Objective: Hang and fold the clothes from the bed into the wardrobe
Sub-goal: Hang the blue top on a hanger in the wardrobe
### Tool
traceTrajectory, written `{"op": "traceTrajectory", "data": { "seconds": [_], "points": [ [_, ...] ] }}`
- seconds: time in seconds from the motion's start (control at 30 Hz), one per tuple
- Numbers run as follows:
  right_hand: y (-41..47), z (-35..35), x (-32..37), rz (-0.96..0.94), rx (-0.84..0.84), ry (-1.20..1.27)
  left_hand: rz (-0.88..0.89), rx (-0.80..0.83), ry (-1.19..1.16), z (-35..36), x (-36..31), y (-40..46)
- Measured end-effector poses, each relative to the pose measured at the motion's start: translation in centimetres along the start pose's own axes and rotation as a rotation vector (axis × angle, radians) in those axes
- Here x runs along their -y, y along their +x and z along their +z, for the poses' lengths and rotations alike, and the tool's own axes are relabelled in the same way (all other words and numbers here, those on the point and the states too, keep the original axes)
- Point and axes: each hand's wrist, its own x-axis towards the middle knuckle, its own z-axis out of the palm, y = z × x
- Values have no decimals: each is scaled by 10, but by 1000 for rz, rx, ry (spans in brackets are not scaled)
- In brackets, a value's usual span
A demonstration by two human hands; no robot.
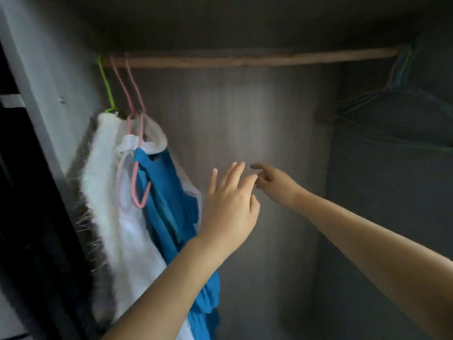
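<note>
Three garments up at the rod's (pixel 245 60) left end: white furry one (pixel 103 182), white top (pixel 133 231), blue top (pixel 169 207). Left hand (pixel 230 207) and right hand (pixel 272 181) both spread, holding nothing. Spare hangers (pixel 397 77) far right, probably empty. Bed out of frame; remainder unknown.

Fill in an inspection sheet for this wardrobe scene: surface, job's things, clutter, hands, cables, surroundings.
Surface: wooden rail spans the wardrobe, its middle bare.
Job's things: white garment and blue garment hang at the left on a green hanger and pink hangers.
Clutter: bunch of spare hangers at the rail's right end, dim.
Hands: left hand open beside the blue garment; right hand reaching forward, holding nothing.
Cables: nothing seen.
Surroundings: grey back panel; dark door edge on the left.
</note>
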Motion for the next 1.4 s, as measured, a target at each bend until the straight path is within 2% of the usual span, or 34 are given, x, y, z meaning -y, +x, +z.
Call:
{"op": "traceTrajectory", "data": {
  "seconds": [0.07,0.2,0.3,0.4,0.5,0.77,0.93,1.07,1.27,1.4],
  "points": [
    [-43,-20,-40,118,-56,-97,24,134,-88,41,-19,-1],
    [-155,-56,-115,362,-148,-348,152,264,-307,113,-77,-14],
    [-247,-81,-157,487,-229,-658,260,358,-469,153,-133,-30],
    [-337,-103,-185,540,-294,-937,419,399,-527,183,-186,-48],
    [-418,-122,-204,669,-343,-1051,573,416,-560,205,-238,-66],
    [-608,-169,-272,1162,-188,-970,842,650,-542,261,-414,-120],
    [-692,-218,-309,1336,-189,-905,1039,747,-351,291,-534,-141],
    [-742,-253,-337,1444,-186,-845,988,810,-369,311,-609,-149],
    [-789,-290,-392,1567,-187,-776,846,952,-537,342,-701,-148],
    [-807,-321,-434,1644,-205,-721,884,983,-618,370,-779,-130]
  ]
}}
